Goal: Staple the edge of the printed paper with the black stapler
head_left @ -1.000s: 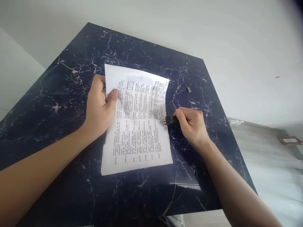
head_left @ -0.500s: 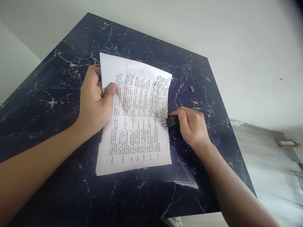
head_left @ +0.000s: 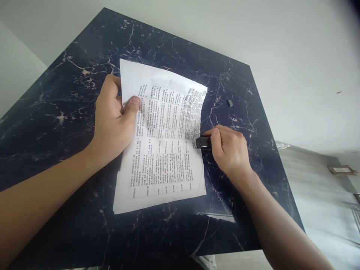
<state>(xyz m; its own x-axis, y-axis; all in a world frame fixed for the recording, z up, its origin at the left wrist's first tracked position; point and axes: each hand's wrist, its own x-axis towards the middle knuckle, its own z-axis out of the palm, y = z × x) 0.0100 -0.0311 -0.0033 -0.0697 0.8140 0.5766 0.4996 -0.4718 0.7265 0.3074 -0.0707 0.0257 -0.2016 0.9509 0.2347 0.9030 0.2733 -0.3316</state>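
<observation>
Pointing basically left over right edge of paper [head_left: 164,150], black tool [head_left: 204,143] gripped in curled right hand [head_left: 231,150]; left edge's pinched by left hand [head_left: 114,114].

Looks like an indoor room; can't tell home from office for sure. Going by dark marble-patterned table [head_left: 157,48], pale wall [head_left: 295,90] and greyish floor [head_left: 312,187]. Also see brown-edged object [head_left: 342,170] far right, too blurred to identify.
</observation>
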